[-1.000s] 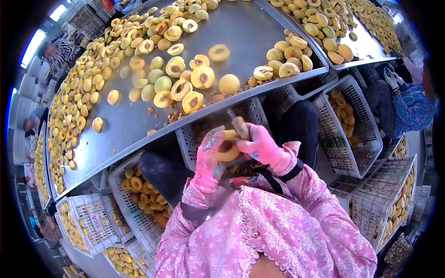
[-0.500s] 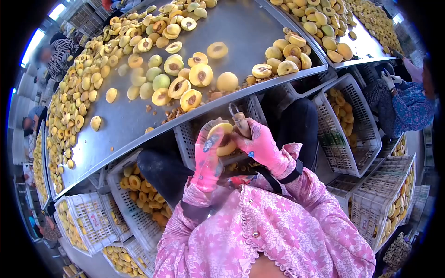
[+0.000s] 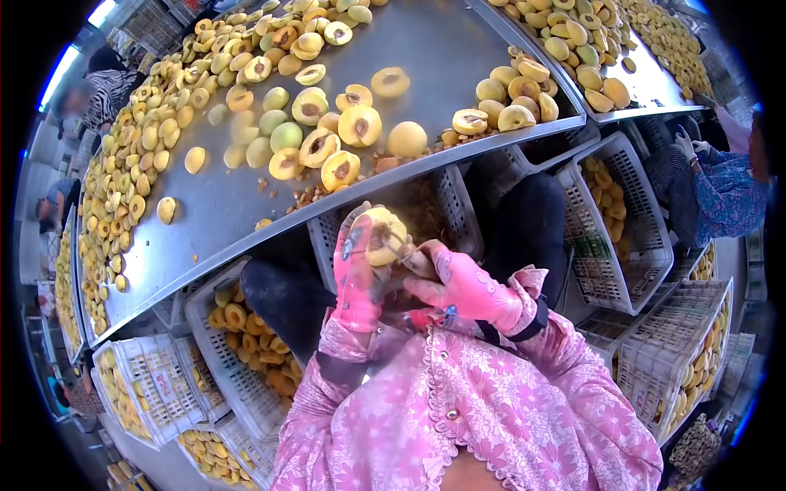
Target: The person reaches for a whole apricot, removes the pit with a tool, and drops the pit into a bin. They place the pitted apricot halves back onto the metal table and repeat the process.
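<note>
Both my hands wear pink gloves with grey patches. My left hand [image 3: 357,270] is wrapped round a yellow peach half [image 3: 385,231], its cut face turned up toward the right hand. My right hand [image 3: 467,288] grips the wooden handle of a pitting tool [image 3: 420,263]. The tool's metal loop is at the fruit's lower right edge, and blur hides how deep it sits. Just beyond my hands, several cut peach halves [image 3: 359,125] lie near the edge of the metal table [image 3: 201,225], some with the stone still inside.
A white crate [image 3: 458,209] stands below my hands. Peach halves fill another crate [image 3: 246,393] by my left leg and a crate [image 3: 620,270] on the right. Loose stones [image 3: 307,196] lie along the table's rim. A co-worker [image 3: 725,192] sits at far right.
My right hand has moved down and left, bringing the tool's loop from above onto the peach half. My left hand has turned the peach's cut face into view.
</note>
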A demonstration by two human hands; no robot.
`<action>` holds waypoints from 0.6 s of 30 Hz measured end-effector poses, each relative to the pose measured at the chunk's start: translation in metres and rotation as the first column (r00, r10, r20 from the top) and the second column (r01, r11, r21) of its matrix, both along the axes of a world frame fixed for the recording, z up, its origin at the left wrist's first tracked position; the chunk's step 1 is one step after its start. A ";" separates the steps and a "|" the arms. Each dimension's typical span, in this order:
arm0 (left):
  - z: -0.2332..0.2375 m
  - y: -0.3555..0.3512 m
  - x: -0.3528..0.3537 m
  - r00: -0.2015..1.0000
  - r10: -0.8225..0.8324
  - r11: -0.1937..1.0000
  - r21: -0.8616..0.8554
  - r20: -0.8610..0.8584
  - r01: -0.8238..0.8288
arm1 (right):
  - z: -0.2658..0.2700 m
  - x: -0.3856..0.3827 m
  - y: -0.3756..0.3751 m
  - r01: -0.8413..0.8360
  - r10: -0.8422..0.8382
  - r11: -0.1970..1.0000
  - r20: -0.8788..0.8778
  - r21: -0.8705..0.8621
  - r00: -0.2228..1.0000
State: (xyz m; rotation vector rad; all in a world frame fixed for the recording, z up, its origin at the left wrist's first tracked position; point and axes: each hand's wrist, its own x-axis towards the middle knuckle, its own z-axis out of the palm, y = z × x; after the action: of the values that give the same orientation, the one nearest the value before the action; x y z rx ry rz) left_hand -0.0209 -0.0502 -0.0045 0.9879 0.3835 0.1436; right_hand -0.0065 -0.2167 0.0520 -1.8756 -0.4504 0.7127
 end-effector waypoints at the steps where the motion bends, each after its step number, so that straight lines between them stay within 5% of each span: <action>1: 0.004 -0.001 -0.001 1.000 0.023 0.997 -0.067 -0.016 -0.024 | -0.004 -0.002 0.000 0.059 -0.058 0.998 -0.030 0.038 0.998; 3: 0.016 -0.004 0.002 0.997 0.059 0.978 -0.200 -0.042 -0.066 | -0.017 -0.004 0.002 0.062 -0.063 0.998 0.013 0.018 0.998; 6: 0.029 -0.010 0.001 0.998 0.051 0.992 -0.113 -0.042 -0.055 | -0.019 -0.007 0.007 0.098 -0.097 0.995 0.141 -0.004 0.985; 11: 0.022 -0.013 0.003 0.997 0.075 0.973 -0.219 -0.003 -0.074 | -0.035 -0.009 0.013 0.136 -0.132 0.991 0.301 0.010 0.944; 15: 0.021 -0.016 0.001 0.996 0.084 0.960 -0.268 -0.006 -0.082 | -0.041 -0.010 0.017 0.160 -0.144 0.987 0.320 -0.025 0.936; 18: 0.017 -0.019 -0.001 0.996 0.085 0.985 -0.149 -0.010 -0.085 | -0.034 -0.010 0.019 0.170 -0.143 0.982 0.271 -0.078 0.952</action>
State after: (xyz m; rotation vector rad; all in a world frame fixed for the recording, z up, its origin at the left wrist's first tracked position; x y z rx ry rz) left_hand -0.0215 -0.0691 0.0128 0.8248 0.4337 0.1876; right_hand -0.0165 -0.1977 0.0179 -2.0863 -0.4341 0.3851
